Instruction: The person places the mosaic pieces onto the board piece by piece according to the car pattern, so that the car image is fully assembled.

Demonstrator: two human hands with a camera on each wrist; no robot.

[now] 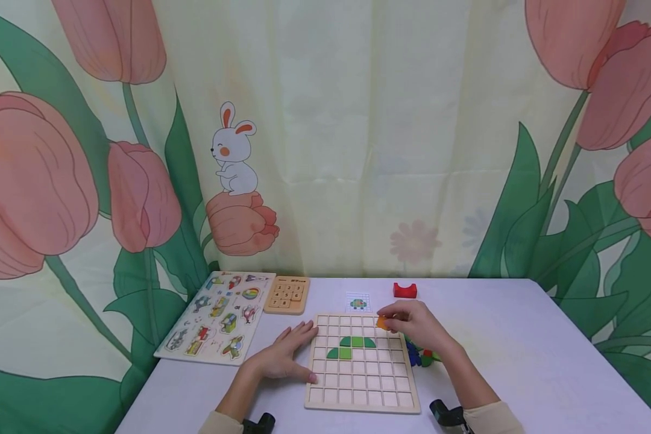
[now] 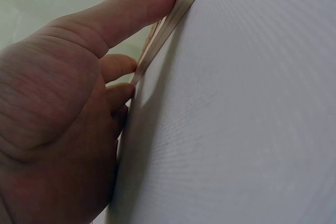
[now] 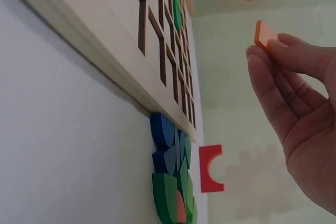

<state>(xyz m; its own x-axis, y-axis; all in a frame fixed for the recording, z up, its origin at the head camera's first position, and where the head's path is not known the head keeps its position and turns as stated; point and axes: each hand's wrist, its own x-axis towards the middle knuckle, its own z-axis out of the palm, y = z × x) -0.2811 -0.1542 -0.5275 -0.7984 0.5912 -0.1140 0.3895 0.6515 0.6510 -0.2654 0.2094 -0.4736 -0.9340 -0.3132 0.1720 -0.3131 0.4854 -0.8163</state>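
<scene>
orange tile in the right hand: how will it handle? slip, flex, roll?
The orange tile is thin and flat with straight edges, so it probably stays stiff and won't roll. The right hand pinches it by the fingertips alone, which suggests it is light. Its smooth painted face may be a little slippery, so it could twist in a loose pinch above the grid board.
</scene>
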